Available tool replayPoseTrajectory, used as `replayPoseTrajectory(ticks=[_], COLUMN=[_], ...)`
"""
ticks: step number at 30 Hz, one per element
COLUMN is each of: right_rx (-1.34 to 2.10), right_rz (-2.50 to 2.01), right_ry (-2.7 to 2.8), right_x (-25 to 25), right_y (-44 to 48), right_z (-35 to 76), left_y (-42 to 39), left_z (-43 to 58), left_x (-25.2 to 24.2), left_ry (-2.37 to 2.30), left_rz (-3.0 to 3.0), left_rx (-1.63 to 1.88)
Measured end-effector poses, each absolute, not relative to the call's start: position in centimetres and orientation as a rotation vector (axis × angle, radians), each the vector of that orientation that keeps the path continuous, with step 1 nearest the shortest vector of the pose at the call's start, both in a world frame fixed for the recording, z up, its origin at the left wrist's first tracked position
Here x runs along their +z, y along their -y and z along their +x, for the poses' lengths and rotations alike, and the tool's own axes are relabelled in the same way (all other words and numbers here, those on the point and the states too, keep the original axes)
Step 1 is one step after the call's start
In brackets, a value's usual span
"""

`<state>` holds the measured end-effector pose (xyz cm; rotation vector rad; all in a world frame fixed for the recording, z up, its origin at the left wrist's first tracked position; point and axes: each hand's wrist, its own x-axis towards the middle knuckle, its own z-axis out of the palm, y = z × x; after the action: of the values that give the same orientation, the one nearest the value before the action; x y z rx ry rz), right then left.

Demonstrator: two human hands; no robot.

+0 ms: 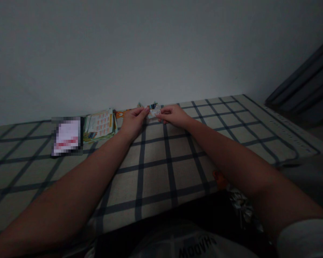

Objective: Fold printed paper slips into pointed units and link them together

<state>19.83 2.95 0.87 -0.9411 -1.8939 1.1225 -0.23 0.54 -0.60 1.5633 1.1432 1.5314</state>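
Observation:
A small piece of printed paper [154, 113] is held up between my two hands near the far edge of the checked cloth. My left hand [134, 120] pinches its left side between thumb and fingers. On the other side, my right hand [174, 115] grips the paper with thumb and forefinger. The paper is white with reddish print and a dark, colourful part at the top; whether it is folded I cannot tell. Left of my left hand lies a stack of printed sheets [99, 124] with green edges.
A dark-framed device with a blurred, lit screen [67, 135] lies left of the sheets. The checked cloth [156, 172] covers the surface up to a pale wall [161, 50]. An orange printed figure [120, 114] shows behind my left hand. Crumpled pale scraps [243, 208] lie under my right forearm.

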Motion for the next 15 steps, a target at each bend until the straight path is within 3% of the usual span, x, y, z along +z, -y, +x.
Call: replayPoseTrajectory(ticks=[15], right_rx=[1.043], right_rz=[-0.99], right_ry=[1.739], right_x=[1.23], right_y=[-2.69], right_z=[19.65], left_y=[-0.57], left_z=[-0.41], left_x=[-0.56], left_ry=[-1.202], left_rz=[1.669], left_rx=[1.416])
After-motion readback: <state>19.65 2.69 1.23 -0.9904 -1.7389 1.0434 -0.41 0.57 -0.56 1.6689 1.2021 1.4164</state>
